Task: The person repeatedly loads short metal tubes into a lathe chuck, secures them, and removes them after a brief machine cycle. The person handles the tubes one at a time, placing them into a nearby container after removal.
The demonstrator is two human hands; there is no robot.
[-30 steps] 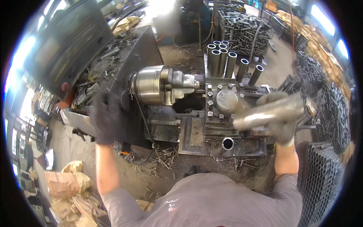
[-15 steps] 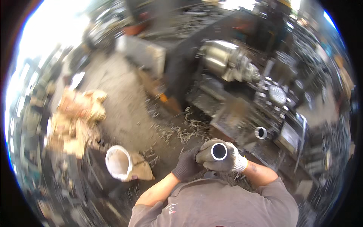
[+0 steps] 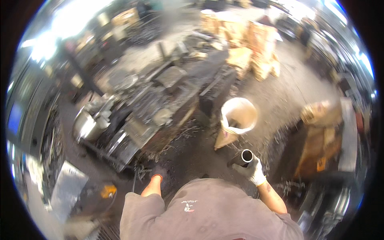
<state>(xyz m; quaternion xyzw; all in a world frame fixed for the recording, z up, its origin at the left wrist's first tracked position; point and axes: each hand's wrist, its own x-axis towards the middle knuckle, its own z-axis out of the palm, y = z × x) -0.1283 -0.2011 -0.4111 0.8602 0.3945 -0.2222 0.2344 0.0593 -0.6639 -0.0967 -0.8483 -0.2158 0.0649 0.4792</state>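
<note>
My right hand [image 3: 253, 170], in a grey and white work glove, is closed around a short metal tube [image 3: 238, 159]. The tube's bright round end faces up, and its dark bore shows. On the left, my forearm [image 3: 152, 187] reaches forward, away from the tube. It ends at an orange glove cuff [image 3: 157, 176]; beyond it the dark glove blurs into the dark floor, so its fingers cannot be made out. Just past the tube stands an open whitish sack [image 3: 250, 127] with its rim rolled wide, and something dark lies inside.
A long machine bed [image 3: 172, 76] with metal parts on it stretches ahead to the left, with a shiny metal cylinder [image 3: 89, 125] at its near end. Tan paper sacks [image 3: 262, 48] are piled at the back. A brown metal cabinet [image 3: 320, 152] stands at the right. Metal shavings litter the floor.
The view has swung left, away from the lathe, towards the sack and the machine bed. My left hand has let go of the tube and moved apart; the right hand still holds it.
</note>
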